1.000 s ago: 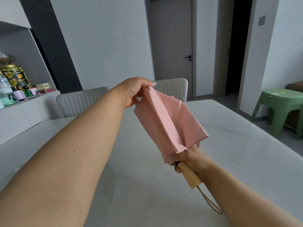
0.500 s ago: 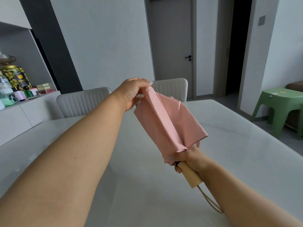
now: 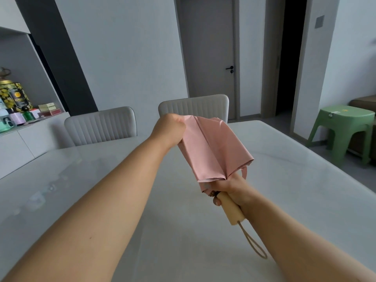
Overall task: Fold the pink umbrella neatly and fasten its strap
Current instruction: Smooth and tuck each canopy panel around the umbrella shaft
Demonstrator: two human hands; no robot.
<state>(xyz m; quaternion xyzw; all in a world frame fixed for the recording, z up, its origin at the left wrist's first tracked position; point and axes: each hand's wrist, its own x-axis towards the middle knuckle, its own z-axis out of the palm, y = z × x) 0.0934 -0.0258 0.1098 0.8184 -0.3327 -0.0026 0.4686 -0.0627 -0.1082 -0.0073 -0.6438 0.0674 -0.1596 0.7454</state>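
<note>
Pale grey walls and a closed grey door (image 3: 209, 58) back the scene, with a glossy white desk (image 3: 295, 196) filling the lower half of the view. Two light upholstered chairs (image 3: 100, 126) stand pushed in at its far edge, and a green plastic stool (image 3: 343, 131) sits on the floor to the right. On the left, a shelf (image 3: 30, 123) carries a patterned tin (image 3: 14, 96) and several small containers, too small to make out clearly.

Both bare arms reach forward over the desk, holding the pink umbrella (image 3: 213, 147) in the air above it, tilted so that its top points away and to the left. The left hand (image 3: 169, 130) is curled closed around the gathered fabric at the far end of the canopy. The right hand (image 3: 230, 188) is wrapped tightly round the shaft just where the canopy meets the wooden handle (image 3: 232, 210) (the handle's lower part sticks out below the fist). The canopy hangs in loose, uneven pleats between the two hands. A narrow pink tab (image 3: 245, 173) dangles beside the right hand, probably the fastening strap, and it hangs free. A beige cord loop (image 3: 253, 242) trails from the handle's end along the right forearm.
</note>
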